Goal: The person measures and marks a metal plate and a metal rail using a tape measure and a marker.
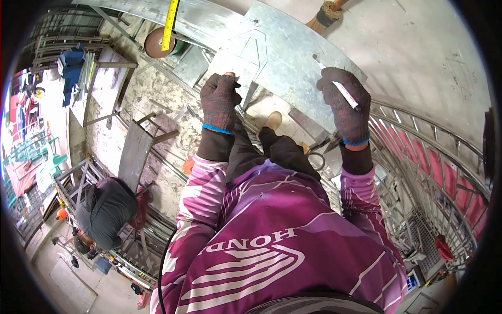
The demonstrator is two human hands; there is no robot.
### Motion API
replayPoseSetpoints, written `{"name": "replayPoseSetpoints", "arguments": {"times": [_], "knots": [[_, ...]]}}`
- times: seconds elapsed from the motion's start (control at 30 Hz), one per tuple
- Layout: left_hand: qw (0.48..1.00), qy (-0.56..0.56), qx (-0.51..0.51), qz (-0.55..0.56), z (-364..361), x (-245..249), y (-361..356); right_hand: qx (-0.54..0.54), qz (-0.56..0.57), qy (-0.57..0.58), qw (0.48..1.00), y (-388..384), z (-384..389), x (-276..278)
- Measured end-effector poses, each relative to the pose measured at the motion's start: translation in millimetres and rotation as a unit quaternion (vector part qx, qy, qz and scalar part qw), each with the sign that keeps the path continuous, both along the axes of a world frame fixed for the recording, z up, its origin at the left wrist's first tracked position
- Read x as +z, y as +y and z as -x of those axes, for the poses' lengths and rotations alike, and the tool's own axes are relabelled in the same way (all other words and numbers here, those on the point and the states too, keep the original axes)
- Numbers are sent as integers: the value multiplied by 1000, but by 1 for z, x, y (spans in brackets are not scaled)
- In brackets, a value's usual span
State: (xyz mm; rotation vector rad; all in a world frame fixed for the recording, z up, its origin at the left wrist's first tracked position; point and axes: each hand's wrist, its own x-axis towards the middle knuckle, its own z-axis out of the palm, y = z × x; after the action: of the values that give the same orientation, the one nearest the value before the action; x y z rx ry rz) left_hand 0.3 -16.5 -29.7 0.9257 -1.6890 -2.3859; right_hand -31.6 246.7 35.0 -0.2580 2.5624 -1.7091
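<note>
A metal sheet lies in front of me with a dark angular outline drawn near its left part. My right hand, in a dark knitted glove with a blue cuff, is closed around a white marker. The marker's thin tip end points up and left, over the sheet by a small dark mark. My left hand, gloved the same way, is closed at the sheet's near left edge. Whatever its curled fingers grip, if anything, is hidden.
A yellow tape measure blade extends at the top left, near a round brown-topped container. A broom lies beyond the sheet. Metal railings stand at right. Another person bends over metal frames at lower left, near a bench.
</note>
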Motion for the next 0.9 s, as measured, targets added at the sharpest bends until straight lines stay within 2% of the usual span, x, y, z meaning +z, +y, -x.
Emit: {"name": "replayPoseSetpoints", "arguments": {"times": [0.13,0.27,0.33,0.47,0.53,0.57,0.6,0.63,0.67,0.7,0.77,0.9], "knots": [[999,-30,-13,17,0,2,-2,2,49,-14,999,-1,-1,-4],[998,-26,-21,44,6,2,-2,2,28,-23,999,-3,0,-5],[996,-34,-49,70,6,0,-4,11,104,-8,994,-5,1,-8],[993,-29,-115,12,13,1,-33,22,4,-3,1000,-5,2,-2],[990,-5,-137,25,17,4,-60,-8,87,-40,995,-9,1,-5],[991,-6,-131,14,19,8,-72,14,13,15,1000,-8,3,-6],[969,87,-178,146,18,-24,-91,26,13,15,999,-9,3,-4],[884,244,-196,347,25,-20,-102,8,31,-33,999,-11,3,-1],[733,381,-204,526,27,-15,-108,-13,49,-81,995,-11,1,1],[732,379,-199,529,26,-14,-108,-16,61,-91,994,-13,1,4],[770,384,-198,469,24,-15,-109,-1,51,-63,997,-16,2,2],[781,379,-237,437,29,-32,-116,44,24,-3,999,-19,4,0]]}}
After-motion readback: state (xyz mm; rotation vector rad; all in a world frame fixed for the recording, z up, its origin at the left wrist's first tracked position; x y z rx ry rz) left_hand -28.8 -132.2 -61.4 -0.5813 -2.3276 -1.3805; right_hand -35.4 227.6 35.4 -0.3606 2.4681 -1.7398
